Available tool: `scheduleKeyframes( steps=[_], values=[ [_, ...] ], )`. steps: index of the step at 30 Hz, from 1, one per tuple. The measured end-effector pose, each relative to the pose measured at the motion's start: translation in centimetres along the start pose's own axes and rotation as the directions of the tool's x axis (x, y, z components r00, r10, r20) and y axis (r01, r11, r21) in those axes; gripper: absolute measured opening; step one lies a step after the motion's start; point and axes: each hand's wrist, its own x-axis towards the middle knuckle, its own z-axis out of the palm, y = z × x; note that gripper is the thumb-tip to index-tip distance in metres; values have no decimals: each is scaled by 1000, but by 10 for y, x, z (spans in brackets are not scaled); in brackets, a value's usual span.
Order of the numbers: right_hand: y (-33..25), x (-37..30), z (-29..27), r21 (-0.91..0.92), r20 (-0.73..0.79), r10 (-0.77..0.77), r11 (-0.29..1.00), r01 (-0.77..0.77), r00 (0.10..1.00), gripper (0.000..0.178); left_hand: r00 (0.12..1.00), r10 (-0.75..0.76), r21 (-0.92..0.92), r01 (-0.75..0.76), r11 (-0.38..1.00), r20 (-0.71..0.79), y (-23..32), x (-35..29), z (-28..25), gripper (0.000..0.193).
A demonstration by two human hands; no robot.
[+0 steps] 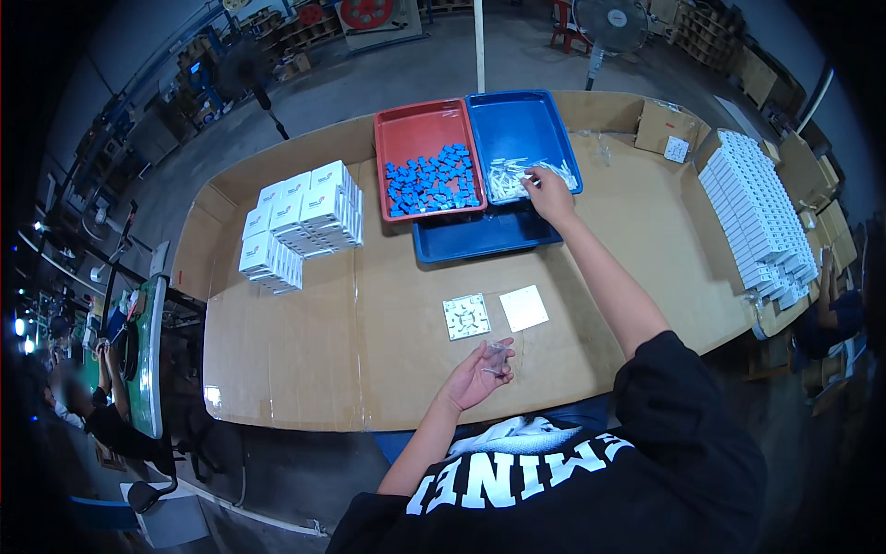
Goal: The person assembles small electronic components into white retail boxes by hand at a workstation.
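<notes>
My left hand (475,377) is closed on a small clear plastic bag (497,358), above the near part of the cardboard-covered table. Stretched out to the far side, my right hand (551,194) is in the blue tray (519,125), its fingers pinched together at a heap of small white sticklike pieces (506,178). Whether a piece is between those fingertips is too small to tell. Just beyond my left hand lie a square white tray-like part (466,317) with a moulded pattern inside and, beside it, a flat white square plate (524,308).
A red tray (420,123) of small blue pieces (429,182) adjoins the blue tray. Another blue tray (480,238) sits partly beneath them. Stacked white boxes (314,210) stand at left, stacked white square parts (752,208) at right. A cardboard rim (305,148) borders the table's far side.
</notes>
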Motion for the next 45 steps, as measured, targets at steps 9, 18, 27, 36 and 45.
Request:
scheduleKeyframes(
  steps=[9, 18, 27, 36, 45],
  values=[
    [24, 26, 37, -379, -99, -181, 916, 131, 978, 23, 999, -10, -31, 11, 999, 47, 0, 0, -4, 56],
    [43, 35, 29, -268, -226, -243, 947, 179, 943, 18, 998, -30, -41, 32, 999, 53, 1, 1, -1, 56],
    [-9, -2, -40, 797, 3, 311, 574, -190, 950, 16, 998, -28, -29, 30, 999, 57, -2, -1, -7, 56],
    [0, -207, -22, 799, 284, 444, 381, -466, 850, 18, 999, -15, -34, 17, 999, 49, -1, 4, -9, 57],
    [-32, -288, -24, 677, 546, 359, 345, -651, 757, 16, 998, 6, 46, -9, 999, 62, -4, 5, -13, 56]
  ],
)
